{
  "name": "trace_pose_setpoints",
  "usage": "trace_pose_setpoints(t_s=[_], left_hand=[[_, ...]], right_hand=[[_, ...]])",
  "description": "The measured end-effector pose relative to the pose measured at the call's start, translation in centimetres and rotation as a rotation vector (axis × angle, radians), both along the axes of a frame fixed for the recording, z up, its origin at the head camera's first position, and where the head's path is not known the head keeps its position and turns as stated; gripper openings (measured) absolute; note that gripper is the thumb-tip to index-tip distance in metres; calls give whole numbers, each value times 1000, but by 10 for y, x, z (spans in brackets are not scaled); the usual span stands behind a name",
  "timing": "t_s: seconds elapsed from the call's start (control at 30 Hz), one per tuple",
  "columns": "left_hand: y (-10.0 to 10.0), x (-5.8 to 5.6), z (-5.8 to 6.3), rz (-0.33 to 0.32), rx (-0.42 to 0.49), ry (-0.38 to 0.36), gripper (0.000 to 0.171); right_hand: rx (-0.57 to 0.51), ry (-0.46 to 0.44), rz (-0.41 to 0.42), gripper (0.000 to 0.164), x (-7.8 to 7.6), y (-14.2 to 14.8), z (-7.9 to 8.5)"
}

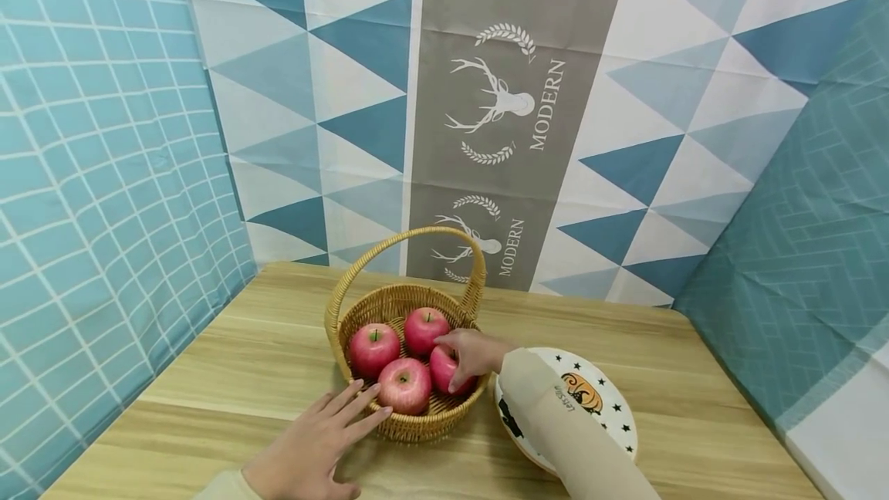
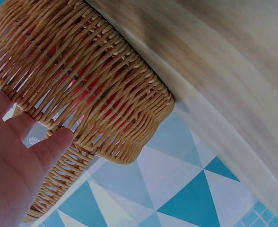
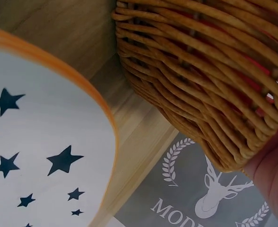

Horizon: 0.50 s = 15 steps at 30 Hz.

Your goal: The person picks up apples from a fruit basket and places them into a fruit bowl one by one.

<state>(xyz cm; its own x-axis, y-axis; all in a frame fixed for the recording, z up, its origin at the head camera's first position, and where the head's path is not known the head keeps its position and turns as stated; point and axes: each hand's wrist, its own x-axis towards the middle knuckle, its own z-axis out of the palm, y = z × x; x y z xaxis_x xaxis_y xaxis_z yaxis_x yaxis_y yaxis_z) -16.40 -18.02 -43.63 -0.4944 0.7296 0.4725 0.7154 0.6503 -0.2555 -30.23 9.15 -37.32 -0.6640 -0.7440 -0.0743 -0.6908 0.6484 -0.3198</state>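
Note:
A wicker basket (image 1: 417, 429) with a tall arched handle holds several red apples. One apple (image 1: 375, 349) lies at the left, another apple (image 1: 425, 330) at the back and a paler apple (image 1: 405, 386) at the front. My right hand (image 1: 477, 353) reaches over the basket's right rim, with thumb and fingers around the rightmost apple (image 1: 442, 369). The left hand (image 1: 312, 438) has its fingers extended, the tips at the basket's front-left rim. In the left wrist view these fingers (image 2: 58, 142) touch the woven edge. The right wrist view shows only part of the right hand (image 3: 273, 175).
A round white plate (image 1: 614, 407) with an orange edge, stars and a pumpkin picture lies right of the basket, partly under the right forearm. Both stand on a wooden table (image 1: 229, 361). Patterned cloth walls (image 1: 368, 99) enclose the back and sides.

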Motion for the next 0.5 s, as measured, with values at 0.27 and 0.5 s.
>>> trace_pose_setpoints(t_s=[0.27,0.5], left_hand=[[0,0,-1,-5,19,16,98],[1,1,2,-4,21,-31,93]], right_hand=[[14,4,12,79,0,-1,-3],[34,9,32,80,1,-1,0]])
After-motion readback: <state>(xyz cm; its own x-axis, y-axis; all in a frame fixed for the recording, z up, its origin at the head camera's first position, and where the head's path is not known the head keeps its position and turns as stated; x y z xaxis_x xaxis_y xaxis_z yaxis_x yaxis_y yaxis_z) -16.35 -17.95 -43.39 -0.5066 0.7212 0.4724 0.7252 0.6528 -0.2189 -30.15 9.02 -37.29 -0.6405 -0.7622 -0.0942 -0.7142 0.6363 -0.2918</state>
